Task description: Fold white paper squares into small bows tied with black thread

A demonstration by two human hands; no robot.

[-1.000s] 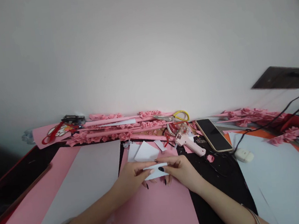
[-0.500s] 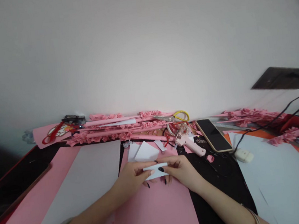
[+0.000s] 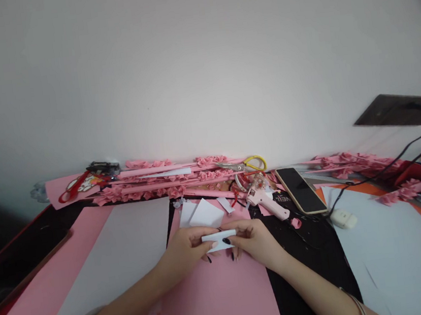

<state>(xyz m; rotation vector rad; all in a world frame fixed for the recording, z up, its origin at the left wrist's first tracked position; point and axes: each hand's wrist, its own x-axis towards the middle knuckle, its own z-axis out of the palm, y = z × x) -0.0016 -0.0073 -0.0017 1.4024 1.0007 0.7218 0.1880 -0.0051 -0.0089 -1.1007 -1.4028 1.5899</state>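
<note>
A small piece of white paper (image 3: 220,241), with a narrow fold along its far edge, is held level between both hands. My left hand (image 3: 187,246) pinches its left end, thumb on top and fingers beneath. At the other end, my right hand (image 3: 252,239) grips it the same way, its dark-nailed thumb pressing on the paper. Below them lies a pink sheet (image 3: 219,294). Just beyond the fingers, white paper squares (image 3: 205,213) rest on that sheet, partly overlapping.
Behind are pink paper-flower stems (image 3: 149,188), yellow-handled scissors (image 3: 250,165), a pink glue gun (image 3: 268,202) and a phone (image 3: 302,190). Large white sheets (image 3: 129,249) lie left and right. A white charger block (image 3: 343,218) and a black cable (image 3: 374,176) are at right.
The fold along the paper's far edge looks slightly wider and straighter. Both hands stay in nearly the same place and keep their hold.
</note>
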